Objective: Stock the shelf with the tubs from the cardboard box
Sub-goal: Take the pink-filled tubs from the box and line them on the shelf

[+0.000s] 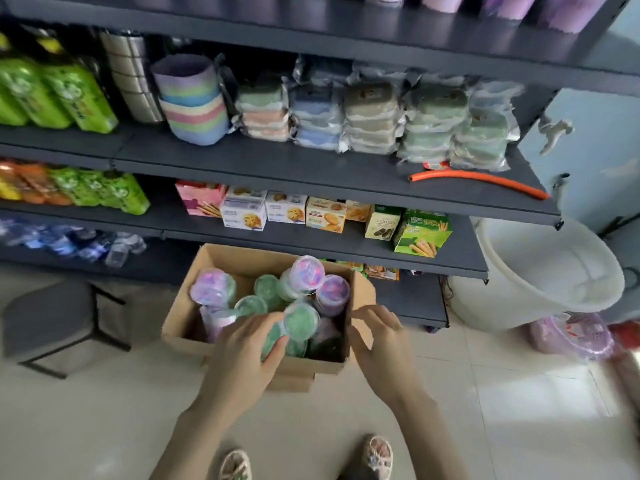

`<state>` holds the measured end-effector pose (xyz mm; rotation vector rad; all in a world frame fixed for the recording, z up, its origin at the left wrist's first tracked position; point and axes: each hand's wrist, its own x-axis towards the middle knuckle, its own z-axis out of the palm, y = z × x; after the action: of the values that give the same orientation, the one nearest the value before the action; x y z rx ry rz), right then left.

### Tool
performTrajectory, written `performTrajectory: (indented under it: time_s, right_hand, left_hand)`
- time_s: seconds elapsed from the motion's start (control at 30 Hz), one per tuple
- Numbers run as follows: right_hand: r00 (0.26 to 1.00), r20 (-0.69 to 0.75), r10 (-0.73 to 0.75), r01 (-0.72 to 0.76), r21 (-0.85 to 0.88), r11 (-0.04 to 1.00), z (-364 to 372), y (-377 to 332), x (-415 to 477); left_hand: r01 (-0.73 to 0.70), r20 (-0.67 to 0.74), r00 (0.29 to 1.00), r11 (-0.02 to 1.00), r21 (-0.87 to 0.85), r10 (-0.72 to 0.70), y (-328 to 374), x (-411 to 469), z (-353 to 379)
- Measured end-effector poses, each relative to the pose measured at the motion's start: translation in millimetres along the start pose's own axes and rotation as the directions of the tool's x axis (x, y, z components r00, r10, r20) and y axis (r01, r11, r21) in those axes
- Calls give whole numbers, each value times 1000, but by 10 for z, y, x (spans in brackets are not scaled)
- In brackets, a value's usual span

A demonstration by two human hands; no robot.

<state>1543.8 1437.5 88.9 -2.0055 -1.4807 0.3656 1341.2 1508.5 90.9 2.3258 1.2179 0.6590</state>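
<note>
Head view: left hand (242, 344) curls round a green tub (300, 322) inside the cardboard box (185, 303); right hand (377, 336) hovers loose-fingered, empty, at the box's right rim. Yank carelessly and the purple-lidded tub (307, 274) propped behind could tumble.

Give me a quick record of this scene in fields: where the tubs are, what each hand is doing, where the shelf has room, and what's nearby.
Tubs: purple and green tubs in the cardboard box on the floor
Left: left hand grips a green tub inside the box
Right: right hand at the box's right wall, fingers bent; grip unclear
Room: shelf bare along its front, left of the orange hose
Nearby: white bucket right, stool left
</note>
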Motion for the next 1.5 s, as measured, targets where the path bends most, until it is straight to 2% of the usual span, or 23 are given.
performTrajectory:
  time_s: [0.1,0.3,0.57,0.7,0.77,0.9,1.13,1.2,1.27,1.33,1.43,1.5]
  right_hand:
    - [992,122,43,-45,11,999,613,-387,-185]
    - [972,215,94,-90,-31,995,1288,-997,-139]
    - [959,261,108,-97,-52,994,1782,-1236,489]
    - [948,283,148,-149,-19,989,2094,-1173,879]
    - [927,320,194,-201,-12,979,2302,-1105,1088]
    - [900,374,223,-241,0,971,2744,-960,1558]
    - [799,456,392,-456,34,889,3700,-712,2124]
    - [758,474,449,-531,48,846,4012,-626,2201]
    - [722,477,501,-600,71,797,4296,-523,2275]
    - [690,458,560,-671,118,732,4655,-396,2350]
    - [651,488,581,-721,161,674,4909,-269,2422]
    - [608,518,601,-768,195,610,5170,-148,2461]
  left_hand:
    - [102,68,992,994,27,-103,-602,-363,-322]
    - [175,142,974,984,41,-179,-1330,-561,-749]
    - [229,191,955,973,22,-229,-1929,-82,-827]
    - [305,236,928,952,-31,-290,-2277,290,-654]
    - [384,258,899,921,-71,-355,-2484,452,-490]
    - [565,333,797,818,-113,-504,-2890,730,-147]
    - [825,385,560,535,-182,-733,-3604,1178,447]
    - [884,406,467,426,-192,-786,-3796,1288,641]
    - [940,435,338,276,-200,-835,-4001,1372,882]
    - [964,486,197,79,-253,-851,-4301,1423,1200]
    - [907,517,58,-172,-385,-854,-4470,1485,1462]
    - [845,578,-8,-315,-433,-816,-4581,1541,1605]
